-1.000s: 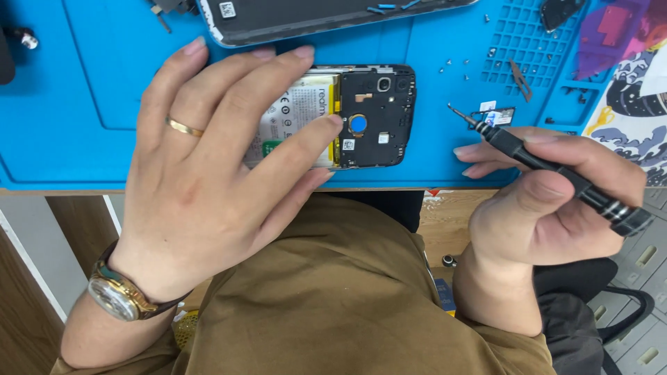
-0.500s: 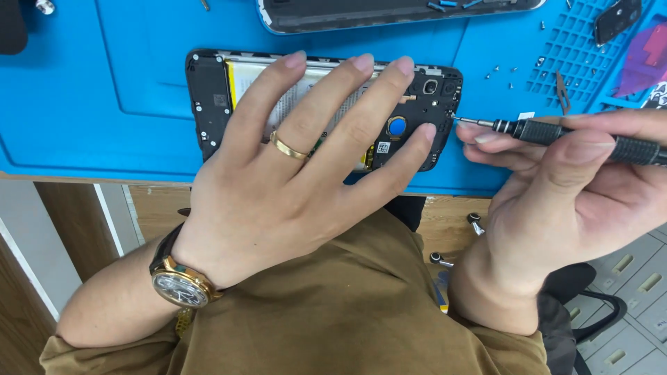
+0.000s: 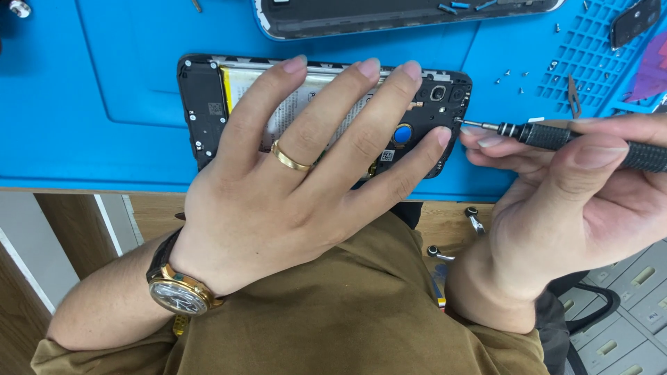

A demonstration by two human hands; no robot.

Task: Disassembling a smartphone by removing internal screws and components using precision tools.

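An opened black phone [image 3: 208,97] lies back-up on the blue work mat [image 3: 90,104], its battery and circuit board exposed. My left hand [image 3: 306,180], with a gold ring and a wristwatch, lies flat across the phone with fingers spread, pinning it down. My right hand [image 3: 577,201] grips a black precision screwdriver [image 3: 556,135], held nearly level. The driver's tip touches the phone's right edge near the camera corner.
A second phone shell [image 3: 389,17] lies at the mat's far edge. Several tiny screws [image 3: 511,80] sit loose beside the mat's gridded tray [image 3: 590,62] at the right. The mat's front edge runs just below the phone. Grey drawers [image 3: 625,305] stand at lower right.
The view has moved closer to the phone. My left hand slid over it and spread flat. My right hand brought the screwdriver in from the right until its tip met the phone's edge.
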